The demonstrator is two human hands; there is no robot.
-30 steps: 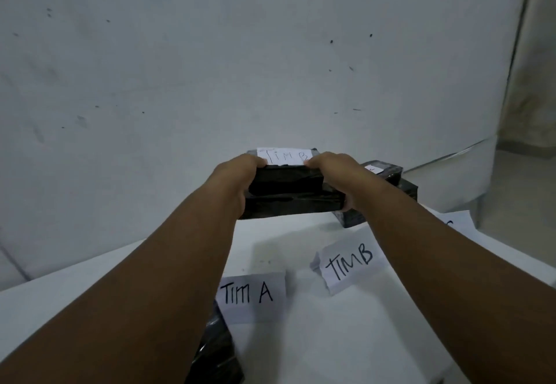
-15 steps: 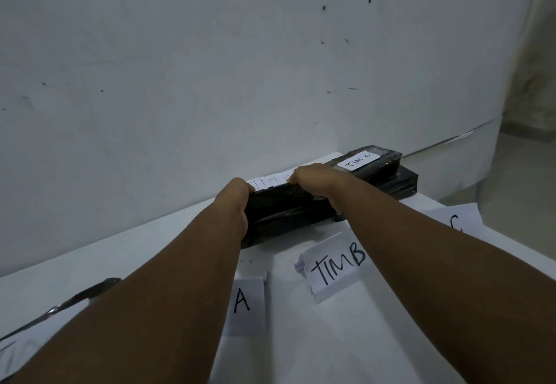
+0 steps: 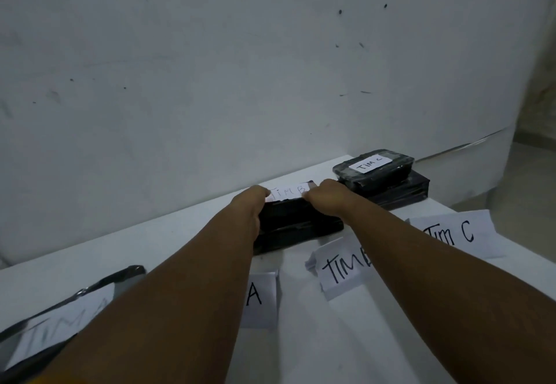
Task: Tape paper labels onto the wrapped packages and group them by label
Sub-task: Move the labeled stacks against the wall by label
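Note:
A black wrapped package [image 3: 296, 225] with a white "TIM B" label [image 3: 287, 193] on top rests on the white table [image 3: 301, 347], just behind the "TIM B" sign [image 3: 343, 269]. My left hand [image 3: 251, 203] grips its left end and my right hand [image 3: 323, 195] grips its right end. To the right, a black package with a "TIM C" label [image 3: 371, 163] lies on top of another black package [image 3: 404, 192], behind the "TIM C" sign [image 3: 454, 231]. The "TIM A" sign [image 3: 260, 298] is partly hidden by my left forearm.
A white wall [image 3: 240, 67] rises directly behind the table. At the lower left lies a black package with a "TIM A" label [image 3: 57, 329], partly under my left arm. The table's right edge drops off beyond the "TIM C" sign.
The "TIM B" package, held in the air a second ago, has come down onto the table behind the "TIM B" sign. Both hands still hold its ends.

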